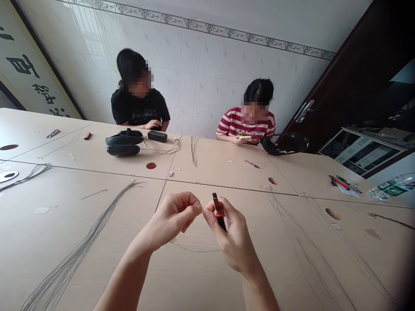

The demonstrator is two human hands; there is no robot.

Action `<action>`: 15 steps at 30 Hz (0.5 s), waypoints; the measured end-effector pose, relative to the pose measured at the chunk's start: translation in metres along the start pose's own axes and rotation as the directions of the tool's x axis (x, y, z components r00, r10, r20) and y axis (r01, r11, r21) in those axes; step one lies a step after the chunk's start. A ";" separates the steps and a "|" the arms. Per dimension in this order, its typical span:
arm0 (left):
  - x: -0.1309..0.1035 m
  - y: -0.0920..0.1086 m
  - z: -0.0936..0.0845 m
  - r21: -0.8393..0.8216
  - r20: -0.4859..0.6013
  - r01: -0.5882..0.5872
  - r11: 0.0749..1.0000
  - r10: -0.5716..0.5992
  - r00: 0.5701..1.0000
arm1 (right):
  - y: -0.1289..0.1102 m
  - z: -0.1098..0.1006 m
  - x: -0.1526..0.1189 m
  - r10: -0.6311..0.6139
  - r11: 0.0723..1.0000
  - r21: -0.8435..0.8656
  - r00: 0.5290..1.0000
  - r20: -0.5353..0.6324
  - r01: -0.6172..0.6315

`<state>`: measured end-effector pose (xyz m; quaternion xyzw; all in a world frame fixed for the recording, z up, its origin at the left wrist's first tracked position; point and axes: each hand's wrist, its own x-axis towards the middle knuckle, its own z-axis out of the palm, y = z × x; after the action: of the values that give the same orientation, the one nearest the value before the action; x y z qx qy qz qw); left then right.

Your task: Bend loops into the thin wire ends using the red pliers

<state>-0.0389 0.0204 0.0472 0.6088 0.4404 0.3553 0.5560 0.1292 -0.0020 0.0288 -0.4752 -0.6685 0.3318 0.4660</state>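
Note:
My left hand [177, 218] is closed in a pinch, with the end of a thin strand at its fingertips. That strand looks like fine grey wire [194, 250]; its loop hangs or lies below my hands. My right hand [228, 229] is closed round a small pliers-like tool [216, 203] with a metal end and a red and black grip, pointing up. The right thumb and index finger are close to the left fingertips; whether they also pinch the strand is too small to tell. A bundle of grey wires [100, 220] lies to the left.
More loose wires [298, 233] lie on the right. Across the table [259, 268] sit two people [139, 103]; one holds a phone. A black headset [125, 142], a power strip [157, 136], a lighter [87, 135], red-handled pliers [340, 183] and a water bottle [392, 186] are around.

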 end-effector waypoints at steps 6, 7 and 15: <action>-0.001 0.000 -0.003 -0.033 0.025 -0.049 0.998 0.050 0.998 | -0.001 -0.003 0.001 0.037 0.987 0.156 0.999 0.019 -0.040; -0.001 0.000 -0.004 -0.038 0.020 -0.055 0.998 0.056 0.998 | -0.001 -0.003 0.001 0.046 0.985 0.166 0.999 0.019 -0.048; 0.001 -0.006 -0.006 -0.029 0.016 -0.131 0.991 0.131 0.991 | -0.003 -0.005 0.001 0.092 0.972 0.213 0.994 0.058 -0.103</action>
<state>-0.0449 0.0230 0.0415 0.6318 0.3896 0.3915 0.5438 0.1331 -0.0018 0.0337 -0.4461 -0.6153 0.4361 0.4819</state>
